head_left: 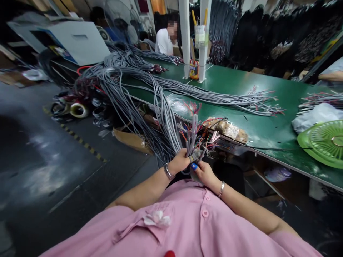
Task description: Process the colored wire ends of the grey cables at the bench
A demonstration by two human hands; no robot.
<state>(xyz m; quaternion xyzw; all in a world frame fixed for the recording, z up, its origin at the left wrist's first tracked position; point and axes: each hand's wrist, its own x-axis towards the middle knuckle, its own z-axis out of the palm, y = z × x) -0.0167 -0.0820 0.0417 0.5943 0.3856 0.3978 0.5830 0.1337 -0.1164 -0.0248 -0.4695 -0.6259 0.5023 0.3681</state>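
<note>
My left hand [181,161] is closed around a bunch of grey cables [192,139] that stand upright, their stripped ends fanning out into thin coloured wires [193,107]. My right hand [204,174] is closed just below and to the right of it, gripping a small tool with a blue tip [194,166] against the cable bunch. Both hands are held in front of my pink shirt, off the near edge of the green table [257,132]. More grey cables [150,103] hang down from the table beside my left hand.
Long grey cable bundles [214,96] lie across the green table. A green fan guard [325,142] and a white bag [316,116] sit at the right. A packet [227,129] lies near the table edge. Tape rolls [77,110] lie on the floor at left. Another person [167,37] sits at the far end.
</note>
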